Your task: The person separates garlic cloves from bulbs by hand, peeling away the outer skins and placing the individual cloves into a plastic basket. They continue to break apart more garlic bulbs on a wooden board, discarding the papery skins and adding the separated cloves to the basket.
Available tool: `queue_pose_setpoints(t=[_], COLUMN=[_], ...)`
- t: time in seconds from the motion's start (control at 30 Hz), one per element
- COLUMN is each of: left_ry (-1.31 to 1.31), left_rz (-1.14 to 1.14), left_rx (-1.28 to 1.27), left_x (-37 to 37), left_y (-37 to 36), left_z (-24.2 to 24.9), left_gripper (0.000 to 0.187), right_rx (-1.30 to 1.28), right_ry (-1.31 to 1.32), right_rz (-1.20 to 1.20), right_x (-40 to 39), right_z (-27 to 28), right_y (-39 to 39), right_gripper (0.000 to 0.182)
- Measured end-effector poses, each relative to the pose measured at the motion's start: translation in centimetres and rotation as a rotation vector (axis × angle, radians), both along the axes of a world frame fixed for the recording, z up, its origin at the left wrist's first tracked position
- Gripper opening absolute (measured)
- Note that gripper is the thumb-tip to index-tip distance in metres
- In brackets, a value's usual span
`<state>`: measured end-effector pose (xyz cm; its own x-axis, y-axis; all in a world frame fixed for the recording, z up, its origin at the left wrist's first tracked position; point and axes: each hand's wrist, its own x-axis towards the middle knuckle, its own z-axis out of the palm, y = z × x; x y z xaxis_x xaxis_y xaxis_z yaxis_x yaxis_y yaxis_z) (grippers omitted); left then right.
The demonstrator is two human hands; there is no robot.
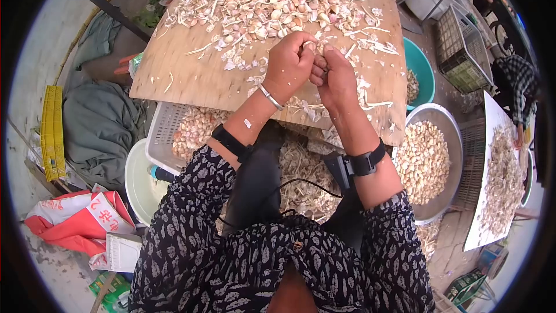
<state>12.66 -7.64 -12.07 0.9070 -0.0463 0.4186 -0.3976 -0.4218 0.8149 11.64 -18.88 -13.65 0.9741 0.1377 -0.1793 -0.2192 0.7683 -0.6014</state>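
My left hand point(289, 65) and my right hand point(337, 77) meet above the near part of a wooden board point(200, 84). Fingertips of both hands pinch a small pale garlic clove point(310, 46), mostly covered by the fingers. Just beyond them lies a large heap of garlic cloves point(272, 0), many still in pinkish-white skin. Dry stalks and papery skins point(370, 43) are scattered on the board around the hands. A bracelet circles my left wrist, and both forearms wear black straps.
A metal bowl of peeled cloves point(425, 162) stands at the right, below a teal basin point(420, 72). To the left are a white crate of garlic point(194, 130) and a pale green bucket point(142, 179). Another person's checkered sleeve point(515, 81) shows by a white board point(492, 179) at far right.
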Motion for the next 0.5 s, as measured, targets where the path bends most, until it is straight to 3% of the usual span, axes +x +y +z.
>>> queue_pose_setpoints(t=[0.03,0.1,0.13,0.2,0.27,0.37,0.43,0.5], left_ry=[-0.006,0.273,0.266,0.38,0.256,0.129,0.493,0.657], left_rz=[0.003,-0.104,-0.101,-0.101,-0.513,-0.592,-0.832,-0.743], left_rx=[-0.004,-0.453,-0.46,-0.273,0.312,0.439,0.408,0.366], left_x=[-0.3,-1.4,-2.3,-5.4,-8.4,-12.5,-13.3,-12.5], left_y=[0.3,1.7,2.1,3.5,5.3,7.0,8.5,10.0], left_z=[0.4,1.0,1.1,1.0,0.1,0.6,3.5,8.1], left_gripper=[0.014,0.02,0.02,0.019,0.019,0.021,0.02,0.019], right_rx=[-0.004,0.159,0.153,0.161,0.071,-0.108,-0.122,-0.256], right_ry=[-0.006,0.024,0.02,0.032,-0.055,-0.243,-0.279,-0.226], right_rz=[0.003,0.059,0.064,-0.01,-0.164,-0.225,-0.137,0.226], right_x=[-0.1,-0.6,-0.5,-0.4,0.2,-0.9,-2.8,-4.4], right_z=[0.1,0.5,0.7,0.7,1.2,3.3,4.0,2.5], right_y=[-0.2,-0.7,-1.2,-2.0,-2.5,-0.6,3.5,7.5], right_gripper=[0.015,0.017,0.017,0.016,0.018,0.015,0.015,0.023])
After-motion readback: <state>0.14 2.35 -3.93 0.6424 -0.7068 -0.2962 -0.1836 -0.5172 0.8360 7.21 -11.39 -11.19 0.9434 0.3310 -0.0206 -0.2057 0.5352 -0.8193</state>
